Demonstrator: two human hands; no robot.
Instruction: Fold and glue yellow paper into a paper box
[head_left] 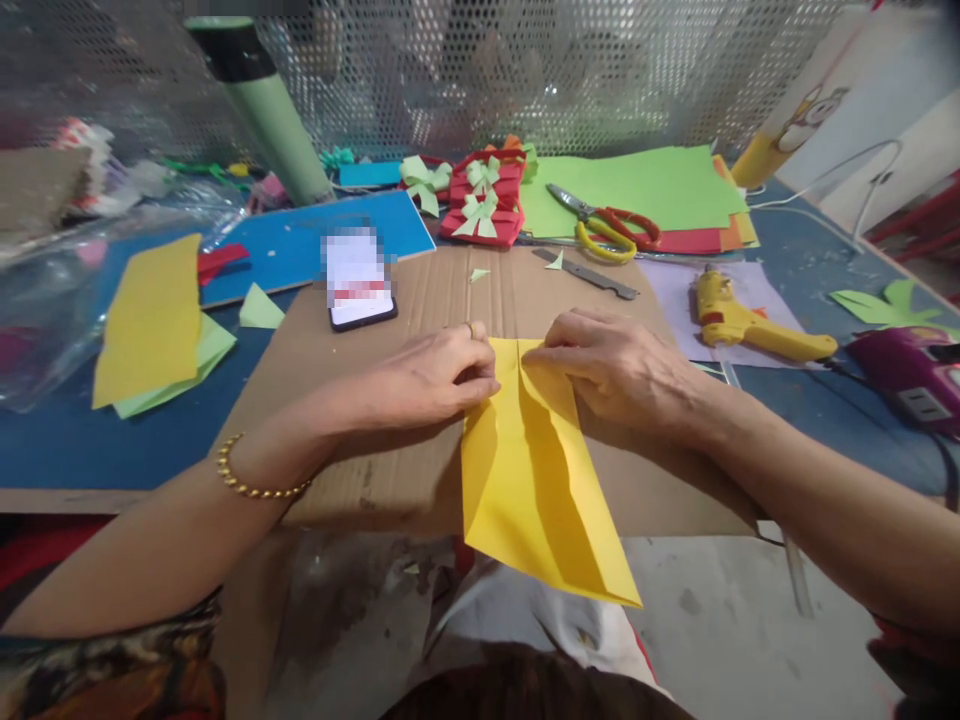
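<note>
A folded sheet of yellow paper [525, 470] lies on the cardboard [390, 470], its near end hanging past the cardboard's front edge. Creases run lengthwise down it, and its side flaps meet near the middle at the far end. My left hand [439, 370] is closed on the paper's far left corner, a ring on one finger. At the far right corner, my right hand [607, 365] pinches the paper between thumb and fingers. Beyond the hands lie a grey blade-like strip [592, 275] and a small green paper scrap [478, 274].
A phone [360, 285] lies at the left. Behind are red folded papers with green bows [484, 205], scissors [600, 225] and green sheets [637, 185]. A yellow glue gun [750, 320] rests at right. A green tumbler [270, 120] stands at the back near a blue board [300, 240].
</note>
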